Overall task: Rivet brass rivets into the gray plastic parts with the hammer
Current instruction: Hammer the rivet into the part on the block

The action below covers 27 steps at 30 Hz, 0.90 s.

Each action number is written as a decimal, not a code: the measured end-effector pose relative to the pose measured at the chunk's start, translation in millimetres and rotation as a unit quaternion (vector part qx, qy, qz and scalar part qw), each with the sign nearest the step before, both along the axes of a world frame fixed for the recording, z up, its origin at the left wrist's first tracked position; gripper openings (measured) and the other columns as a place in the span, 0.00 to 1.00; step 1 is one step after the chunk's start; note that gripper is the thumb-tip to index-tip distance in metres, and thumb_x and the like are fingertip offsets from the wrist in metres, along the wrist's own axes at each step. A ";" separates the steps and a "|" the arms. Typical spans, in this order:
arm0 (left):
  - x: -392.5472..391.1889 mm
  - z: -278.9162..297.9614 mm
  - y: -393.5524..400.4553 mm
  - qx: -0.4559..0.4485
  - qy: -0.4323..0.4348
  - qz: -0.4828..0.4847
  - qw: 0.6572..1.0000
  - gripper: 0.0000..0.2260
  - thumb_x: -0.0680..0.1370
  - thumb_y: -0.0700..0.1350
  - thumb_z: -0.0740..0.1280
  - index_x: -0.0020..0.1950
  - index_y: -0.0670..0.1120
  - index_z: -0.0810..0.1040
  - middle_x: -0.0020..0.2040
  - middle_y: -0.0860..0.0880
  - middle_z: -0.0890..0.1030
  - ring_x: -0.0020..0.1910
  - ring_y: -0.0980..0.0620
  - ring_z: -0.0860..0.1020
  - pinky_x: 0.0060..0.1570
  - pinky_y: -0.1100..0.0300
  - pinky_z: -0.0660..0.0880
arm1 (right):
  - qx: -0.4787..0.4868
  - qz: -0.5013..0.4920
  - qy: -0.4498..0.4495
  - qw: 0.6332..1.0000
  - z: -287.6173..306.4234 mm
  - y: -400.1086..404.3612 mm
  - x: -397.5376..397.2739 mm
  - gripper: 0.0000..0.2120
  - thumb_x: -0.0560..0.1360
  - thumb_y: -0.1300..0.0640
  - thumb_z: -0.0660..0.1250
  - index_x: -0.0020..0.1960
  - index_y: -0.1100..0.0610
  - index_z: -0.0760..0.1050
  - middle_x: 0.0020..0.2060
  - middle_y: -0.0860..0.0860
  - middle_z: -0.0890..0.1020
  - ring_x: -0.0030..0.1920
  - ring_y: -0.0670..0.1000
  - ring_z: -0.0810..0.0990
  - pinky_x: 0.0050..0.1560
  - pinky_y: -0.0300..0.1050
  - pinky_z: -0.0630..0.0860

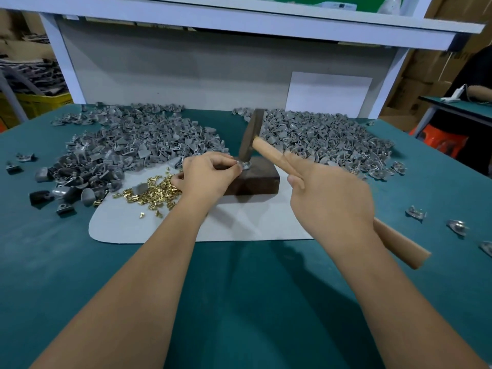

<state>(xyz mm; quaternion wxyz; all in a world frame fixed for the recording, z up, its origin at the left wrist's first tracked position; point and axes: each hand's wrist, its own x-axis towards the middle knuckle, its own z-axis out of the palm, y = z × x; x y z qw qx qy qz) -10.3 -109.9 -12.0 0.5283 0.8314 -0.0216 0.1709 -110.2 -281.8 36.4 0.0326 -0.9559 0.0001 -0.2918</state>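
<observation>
No legible writing. L to R on the teal felt surface (239,302): heap of gray plastic parts (127,147), loose brass rivets (154,193) on a pale mat (239,225), left hand (210,174) w/ fingers pinching 1 part (246,164) on a dark block (255,179). Hammer (250,137) head touches that part; right hand (330,201) grips its wooden handle. 2nd heap (327,139) behind.
</observation>
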 end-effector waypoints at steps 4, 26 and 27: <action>1.2 -1.5 1.0 -0.019 -0.002 -0.011 1.000 0.14 0.72 0.50 0.76 0.28 0.64 0.80 0.47 0.62 0.82 0.63 0.50 0.76 0.68 0.43 0.67 | 0.047 0.000 -0.002 0.999 2.4 -2.7 2.3 0.17 0.79 0.50 0.59 0.67 0.40 0.68 0.41 0.51 0.82 0.39 0.58 0.78 0.34 0.45 0.64; 7.9 0.5 6.9 -0.043 0.028 -0.045 0.998 0.10 0.75 0.51 0.74 0.35 0.63 0.82 0.52 0.62 0.82 0.65 0.51 0.74 0.71 0.40 0.62 | 0.283 -0.026 0.045 0.958 -17.3 -11.2 63.3 0.07 0.78 0.53 0.60 0.54 0.51 0.75 0.38 0.49 0.77 0.41 0.57 0.75 0.34 0.45 0.65; 7.5 1.0 7.0 -0.048 0.032 -0.047 0.997 0.09 0.75 0.51 0.74 0.36 0.62 0.82 0.53 0.61 0.82 0.65 0.51 0.74 0.72 0.40 0.61 | 0.281 -0.034 0.056 0.958 -23.0 -14.0 64.8 0.08 0.78 0.53 0.60 0.55 0.50 0.75 0.40 0.50 0.78 0.42 0.58 0.76 0.35 0.46 0.66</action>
